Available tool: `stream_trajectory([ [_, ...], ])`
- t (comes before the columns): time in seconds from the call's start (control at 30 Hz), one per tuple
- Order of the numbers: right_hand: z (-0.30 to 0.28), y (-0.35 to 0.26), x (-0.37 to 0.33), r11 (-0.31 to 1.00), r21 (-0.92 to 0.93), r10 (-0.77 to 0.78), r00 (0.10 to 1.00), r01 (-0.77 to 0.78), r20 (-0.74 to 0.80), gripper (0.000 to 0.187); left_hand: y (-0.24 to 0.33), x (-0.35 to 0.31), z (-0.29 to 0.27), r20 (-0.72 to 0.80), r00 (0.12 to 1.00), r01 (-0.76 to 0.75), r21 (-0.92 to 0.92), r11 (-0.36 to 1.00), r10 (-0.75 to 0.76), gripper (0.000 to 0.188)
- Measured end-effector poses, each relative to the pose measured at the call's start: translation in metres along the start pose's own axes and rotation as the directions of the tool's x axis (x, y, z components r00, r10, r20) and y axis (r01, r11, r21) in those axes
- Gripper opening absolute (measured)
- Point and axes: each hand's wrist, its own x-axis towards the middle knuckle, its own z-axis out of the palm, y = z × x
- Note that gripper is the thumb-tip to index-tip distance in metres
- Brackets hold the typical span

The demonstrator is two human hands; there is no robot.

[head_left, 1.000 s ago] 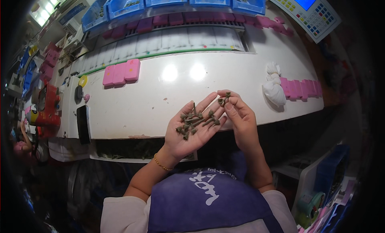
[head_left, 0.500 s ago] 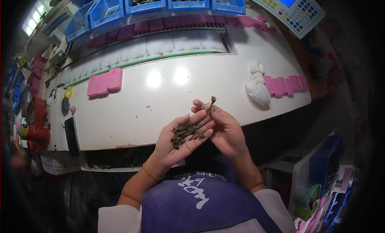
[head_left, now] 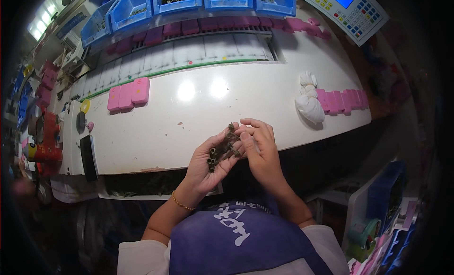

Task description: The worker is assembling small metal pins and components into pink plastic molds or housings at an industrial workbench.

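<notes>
The left hand lies palm up, fingers loosely curled, cupping a small heap of dark brownish-green metal parts just in front of the near edge of the white glossy surface. The right hand presses against the left one from the side, its fingertips pinched together on the top of the heap, so the two hands meet around the parts. A thin gold bracelet circles the left wrist.

On the surface, well apart from the hands, sit a tied white cloth bag beside a row of pink blocks, and another group of pink blocks to the left. Blue plastic bins holding similar dark parts line the far side, with a grey keypad panel at the far right.
</notes>
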Motion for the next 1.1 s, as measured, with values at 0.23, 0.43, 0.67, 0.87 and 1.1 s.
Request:
stream_trajectory([
  [0.23,-0.012,0.007,-0.001,0.992,0.127,-0.009,1.0,0.007,0.014,0.021,-0.001,0.002,-0.002,0.069,0.995,0.09,-0.254,0.963,-0.074,0.031],
  [0.43,-0.014,-0.001,-0.003,0.989,-0.016,-0.15,0.987,0.149,-0.063,0.026,-0.005,0.002,0.0,0.08,0.989,0.143,-0.283,0.948,-0.125,0.028],
  [0.67,-0.01,-0.003,-0.001,0.965,-0.064,-0.26,0.962,0.255,-0.088,0.027,-0.011,0.003,-0.012,0.123,0.979,0.194,-0.303,0.933,-0.163,0.026],
  [0.87,-0.01,-0.004,-0.001,0.96,-0.104,-0.274,0.948,0.259,-0.163,0.023,-0.016,0.006,-0.01,0.2,0.971,0.196,-0.342,0.919,-0.133,0.026],
  [1.1,-0.01,-0.003,-0.004,0.96,-0.059,-0.28,0.944,0.274,-0.173,0.022,-0.019,0.003,-0.012,0.22,0.968,0.182,-0.301,0.936,-0.117,0.028],
])
